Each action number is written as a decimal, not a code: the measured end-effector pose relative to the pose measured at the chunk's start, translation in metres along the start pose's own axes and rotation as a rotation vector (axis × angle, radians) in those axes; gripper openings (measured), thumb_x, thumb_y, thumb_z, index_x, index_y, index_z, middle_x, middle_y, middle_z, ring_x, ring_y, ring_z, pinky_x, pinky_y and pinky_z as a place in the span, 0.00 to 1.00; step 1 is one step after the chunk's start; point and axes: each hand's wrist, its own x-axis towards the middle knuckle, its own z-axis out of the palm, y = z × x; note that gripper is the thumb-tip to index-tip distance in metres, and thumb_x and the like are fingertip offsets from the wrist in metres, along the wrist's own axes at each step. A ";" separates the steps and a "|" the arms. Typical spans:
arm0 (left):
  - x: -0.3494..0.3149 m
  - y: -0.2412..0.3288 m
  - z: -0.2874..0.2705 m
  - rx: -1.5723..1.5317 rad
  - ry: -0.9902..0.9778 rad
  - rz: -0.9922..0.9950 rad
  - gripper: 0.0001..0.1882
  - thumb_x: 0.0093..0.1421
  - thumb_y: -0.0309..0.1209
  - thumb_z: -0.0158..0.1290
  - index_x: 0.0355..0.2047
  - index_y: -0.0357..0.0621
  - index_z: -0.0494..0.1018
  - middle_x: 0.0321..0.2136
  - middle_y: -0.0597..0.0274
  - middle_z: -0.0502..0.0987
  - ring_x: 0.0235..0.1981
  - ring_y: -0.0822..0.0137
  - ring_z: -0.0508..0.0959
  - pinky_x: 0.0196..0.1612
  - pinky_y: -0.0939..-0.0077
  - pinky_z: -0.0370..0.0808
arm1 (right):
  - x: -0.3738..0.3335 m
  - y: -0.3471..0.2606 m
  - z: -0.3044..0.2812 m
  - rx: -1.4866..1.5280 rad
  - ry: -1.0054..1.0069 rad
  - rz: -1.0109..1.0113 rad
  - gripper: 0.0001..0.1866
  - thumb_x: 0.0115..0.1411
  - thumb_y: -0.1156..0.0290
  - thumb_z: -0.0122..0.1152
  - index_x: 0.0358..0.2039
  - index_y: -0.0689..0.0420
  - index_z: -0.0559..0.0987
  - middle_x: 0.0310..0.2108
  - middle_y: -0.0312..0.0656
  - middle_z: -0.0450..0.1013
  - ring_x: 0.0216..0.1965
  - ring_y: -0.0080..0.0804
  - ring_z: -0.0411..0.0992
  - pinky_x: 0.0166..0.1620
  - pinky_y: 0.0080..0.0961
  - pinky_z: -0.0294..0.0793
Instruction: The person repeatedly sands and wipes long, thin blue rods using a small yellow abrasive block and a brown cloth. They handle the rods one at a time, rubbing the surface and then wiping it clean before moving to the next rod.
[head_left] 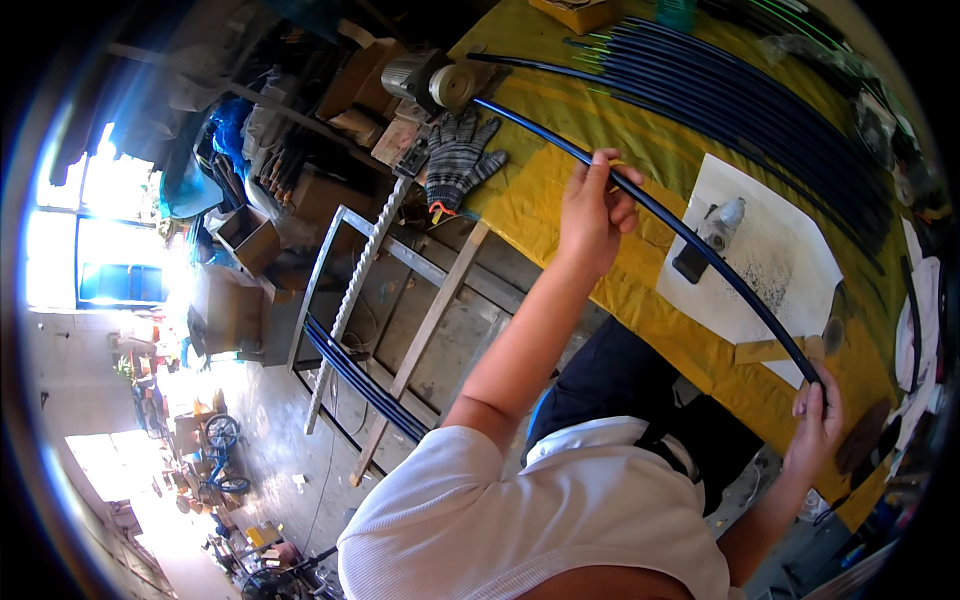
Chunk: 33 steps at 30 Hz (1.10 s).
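Note:
A long, thin, glossy dark-blue rod (715,262) runs slantwise above the table, held in both hands. My left hand (600,205) is closed round it with the thumb on top, some way in from its far-left end. At the near-right end, my right hand (820,412) grips the rod's tip between thumb and fingers. Beneath the rod, a white paper sheet (810,245) lies on the table, scattered with dark specks. A grey-and-black object (712,238) rests on the sheet; its kind is unclear.
Many similar dark rods (730,100) lie side by side across the far part of the yellow-covered table (540,190). A grey knitted glove (458,165) and a motor with a pale wheel (440,84) sit at the left edge. More rods (360,378) rest on a metal frame (405,262).

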 end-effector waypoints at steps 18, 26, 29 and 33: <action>0.072 0.042 -0.052 -0.094 0.003 0.002 0.09 0.66 0.38 0.40 0.32 0.47 0.61 0.26 0.66 0.66 0.12 0.79 0.51 0.14 0.87 0.49 | 0.057 -0.004 0.083 0.038 -0.051 0.031 0.14 0.62 0.70 0.49 0.44 0.66 0.72 0.24 0.33 0.63 0.22 0.15 0.56 0.26 0.13 0.56; 0.086 0.048 -0.048 -0.013 0.122 0.048 0.07 0.64 0.37 0.41 0.30 0.52 0.62 0.23 0.71 0.65 0.11 0.79 0.52 0.13 0.86 0.48 | 0.068 -0.022 0.097 0.118 -0.034 0.068 0.14 0.63 0.69 0.47 0.43 0.66 0.72 0.22 0.32 0.62 0.21 0.14 0.54 0.24 0.14 0.53; 0.096 0.056 -0.058 -0.022 0.065 0.050 0.06 0.65 0.35 0.39 0.30 0.55 0.63 0.23 0.71 0.66 0.10 0.81 0.51 0.11 0.87 0.47 | 0.075 -0.029 0.109 0.160 0.057 0.066 0.13 0.64 0.69 0.46 0.42 0.65 0.72 0.23 0.34 0.64 0.21 0.14 0.55 0.24 0.13 0.53; 0.117 0.066 -0.085 -0.112 -0.045 0.023 0.08 0.65 0.36 0.41 0.30 0.51 0.64 0.25 0.66 0.68 0.10 0.80 0.52 0.10 0.87 0.47 | 0.085 -0.034 0.105 -0.030 0.006 -0.057 0.17 0.66 0.62 0.41 0.46 0.60 0.71 0.25 0.36 0.67 0.20 0.15 0.57 0.25 0.13 0.56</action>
